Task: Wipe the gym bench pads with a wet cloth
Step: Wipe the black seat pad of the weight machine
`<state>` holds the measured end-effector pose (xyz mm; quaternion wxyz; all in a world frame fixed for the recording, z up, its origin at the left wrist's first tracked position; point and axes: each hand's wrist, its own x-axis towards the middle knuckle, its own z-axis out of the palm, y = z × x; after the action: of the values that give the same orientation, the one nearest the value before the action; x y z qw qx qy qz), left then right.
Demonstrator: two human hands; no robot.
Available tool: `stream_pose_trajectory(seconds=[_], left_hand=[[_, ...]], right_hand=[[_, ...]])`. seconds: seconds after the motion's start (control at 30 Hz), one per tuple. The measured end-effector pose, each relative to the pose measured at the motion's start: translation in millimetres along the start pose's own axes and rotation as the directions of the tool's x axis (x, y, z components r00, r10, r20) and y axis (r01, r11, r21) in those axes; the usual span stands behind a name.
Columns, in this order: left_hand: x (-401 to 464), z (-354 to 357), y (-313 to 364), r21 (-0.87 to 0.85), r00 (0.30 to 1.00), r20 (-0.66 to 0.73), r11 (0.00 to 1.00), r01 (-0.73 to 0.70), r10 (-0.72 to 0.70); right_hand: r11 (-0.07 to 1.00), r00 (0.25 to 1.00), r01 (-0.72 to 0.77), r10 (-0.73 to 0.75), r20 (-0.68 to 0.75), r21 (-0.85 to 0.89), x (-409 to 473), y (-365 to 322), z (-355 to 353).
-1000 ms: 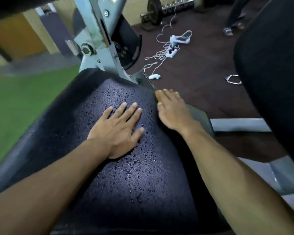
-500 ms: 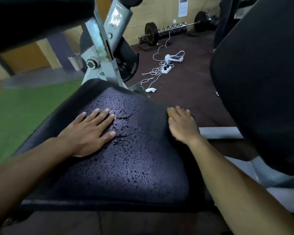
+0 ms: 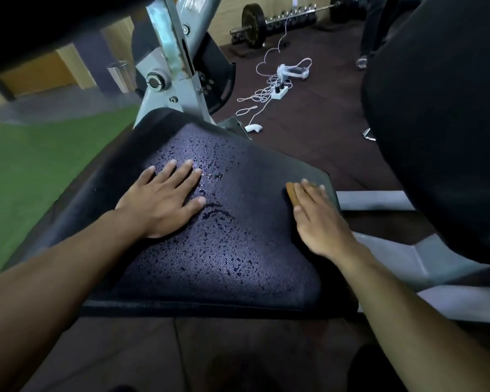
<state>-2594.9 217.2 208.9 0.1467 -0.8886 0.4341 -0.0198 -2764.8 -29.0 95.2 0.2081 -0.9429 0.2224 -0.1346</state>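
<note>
the cloth (image 3: 292, 196), a tan fold, lies under the right hand (image 3: 321, 222), whose straight fingers press it flat at the far right edge of the seat pad (image 3: 238, 258). droplets bead the pad between that hand and the left hand (image 3: 164, 203), spread palm-down as a brace. best to sweep the cloth leftward with even pressure through the beads, overlapping passes.

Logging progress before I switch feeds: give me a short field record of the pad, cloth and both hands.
pad: black seat pad, water droplets across its middle
cloth: orange-brown cloth, at the pad's right edge, mostly covered by the hand
left hand: left hand flat on the pad, fingers spread
right hand: right hand pressing the cloth
floor: white power strip with tangled cables
</note>
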Motion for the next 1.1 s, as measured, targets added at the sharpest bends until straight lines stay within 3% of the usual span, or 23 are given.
stream_pose_trajectory(seconds=[0.1,0.27,0.37,0.47,0.57,0.63,0.73,0.87,1.0,1.1], left_hand=[[0.9,0.2,-0.3,-0.013,1.0,0.002,1.0,0.005,-0.005],[2.1,4.1,-2.4,0.011,0.999,-0.036,1.0,-0.014,0.014],[0.6,4.2,-2.0,-0.004,0.999,-0.03,1.0,-0.011,0.01],[-0.3,2.4,-0.6,0.008,0.999,-0.033,1.0,-0.014,0.014],[0.0,2.6,0.0,0.007,0.999,-0.043,1.0,-0.005,0.005],[0.0,1.3,1.0,0.006,1.0,-0.022,1.0,-0.01,0.01],[-1.2,1.0,0.8,0.007,1.0,-0.017,1.0,-0.004,0.004],[-1.0,2.2,0.4,0.01,1.0,-0.017,1.0,-0.001,0.001],[0.5,2.4,-1.8,0.017,1.0,-0.019,1.0,-0.006,0.007],[0.3,2.9,-1.7,0.019,1.0,-0.02,1.0,-0.011,0.011]], right_hand=[[0.999,0.999,-0.035,0.035,-0.011,-0.003,33.7,-31.8,2.2],[0.958,0.958,0.284,-0.282,-0.045,0.031,-26.6,-109.6,9.2],[0.92,0.92,0.391,-0.39,-0.032,0.033,-91.7,-99.7,-0.7],[0.936,0.933,0.352,-0.352,-0.07,-0.02,-108.6,-37.7,-3.4],[0.997,0.993,0.072,-0.072,-0.092,-0.011,-80.1,14.9,-5.3],[0.998,0.993,-0.068,0.068,-0.1,0.007,-49.5,13.6,-6.1],[0.996,0.99,0.051,-0.06,-0.127,-0.072,-21.3,-51.8,-0.5],[0.946,0.94,0.324,-0.321,-0.114,0.008,-70.8,-144.8,9.8],[0.916,0.908,0.401,-0.397,-0.134,0.004,-126.9,-111.0,1.7],[0.959,0.942,0.282,-0.28,-0.183,-0.015,-131.2,-44.3,1.3]])
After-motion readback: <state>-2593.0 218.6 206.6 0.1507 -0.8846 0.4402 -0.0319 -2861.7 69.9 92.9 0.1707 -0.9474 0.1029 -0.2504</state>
